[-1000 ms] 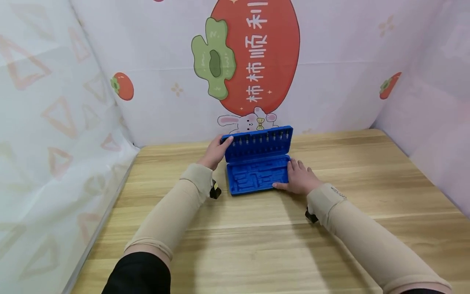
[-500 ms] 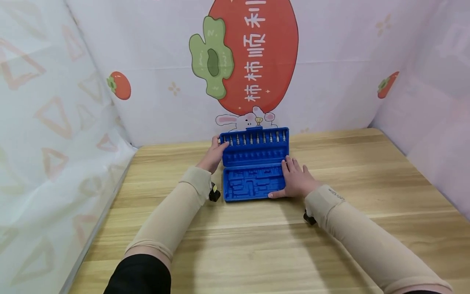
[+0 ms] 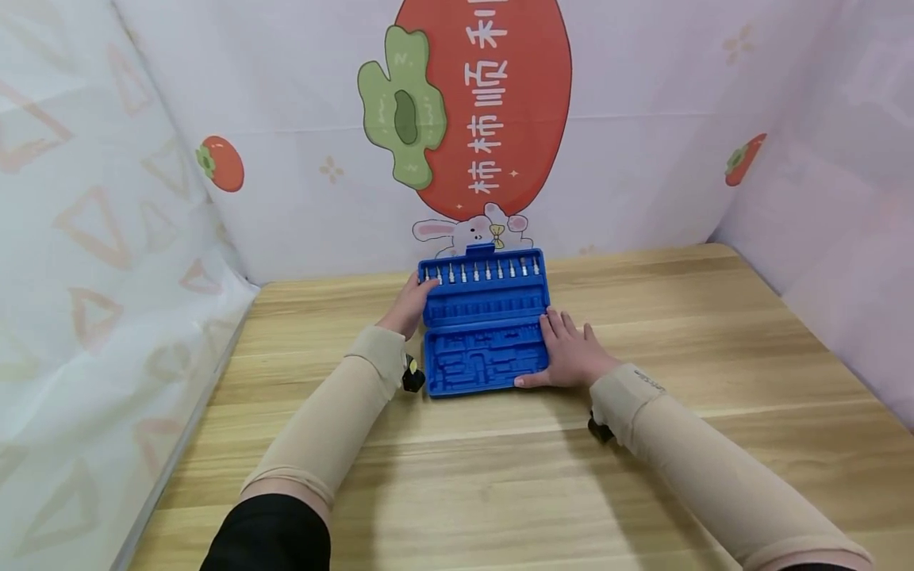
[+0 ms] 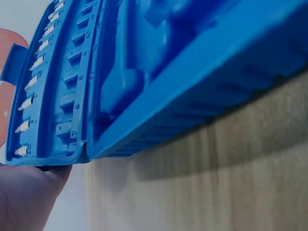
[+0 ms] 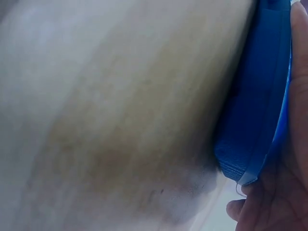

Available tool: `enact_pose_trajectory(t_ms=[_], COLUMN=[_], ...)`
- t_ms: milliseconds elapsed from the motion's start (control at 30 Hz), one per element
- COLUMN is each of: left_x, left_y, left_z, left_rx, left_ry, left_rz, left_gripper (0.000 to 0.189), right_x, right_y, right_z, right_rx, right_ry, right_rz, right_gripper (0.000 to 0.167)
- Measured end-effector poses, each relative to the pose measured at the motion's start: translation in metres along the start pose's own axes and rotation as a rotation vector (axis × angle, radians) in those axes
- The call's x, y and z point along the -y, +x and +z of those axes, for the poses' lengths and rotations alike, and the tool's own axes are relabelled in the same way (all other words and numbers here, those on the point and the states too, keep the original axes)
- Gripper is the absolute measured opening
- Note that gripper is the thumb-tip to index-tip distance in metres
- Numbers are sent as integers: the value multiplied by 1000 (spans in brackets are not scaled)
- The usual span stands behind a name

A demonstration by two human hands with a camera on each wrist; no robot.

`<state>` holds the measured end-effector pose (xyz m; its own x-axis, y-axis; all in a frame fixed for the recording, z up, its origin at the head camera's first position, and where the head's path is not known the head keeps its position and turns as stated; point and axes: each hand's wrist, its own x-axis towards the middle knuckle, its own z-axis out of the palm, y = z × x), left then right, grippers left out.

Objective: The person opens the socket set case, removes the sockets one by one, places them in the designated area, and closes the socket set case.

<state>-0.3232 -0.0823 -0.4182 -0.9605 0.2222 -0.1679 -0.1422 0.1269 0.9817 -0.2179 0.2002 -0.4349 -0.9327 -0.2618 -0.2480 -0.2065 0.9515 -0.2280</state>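
Observation:
A blue plastic tool-bit case sits unfolded on the wooden table in the head view. Its raised lid carries a row of silver bits. The lower half has molded recesses, and nothing shows in them. My left hand grips the lid's left edge, thumb over the inner side and fingers hidden behind. In the left wrist view the lid's end meets that hand. With fingers spread and fairly straight, my right hand rests against the lower half's right side, thumb along its front corner.
The wooden table extends around the case. Behind it hangs a patterned cloth backdrop with a large persimmon print. White printed sheeting lines the left side. A latch tab sticks up from the lid.
The lid has tilted further back under my left hand, showing its bits more fully. My right hand has stayed at the lower half. The whole view has shifted slightly.

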Motion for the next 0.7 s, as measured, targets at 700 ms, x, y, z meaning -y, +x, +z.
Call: enact_pose_trajectory(t_ms=[700], left_x=[6], left_y=[-16], left_z=[-10], left_rx=[142], left_ry=[234], left_rz=[-162], left_gripper=[61], right_x=[7], right_y=[-2], right_z=[1], right_rx=[-12], right_ry=[-34], right_rz=[-15], right_gripper=[135])
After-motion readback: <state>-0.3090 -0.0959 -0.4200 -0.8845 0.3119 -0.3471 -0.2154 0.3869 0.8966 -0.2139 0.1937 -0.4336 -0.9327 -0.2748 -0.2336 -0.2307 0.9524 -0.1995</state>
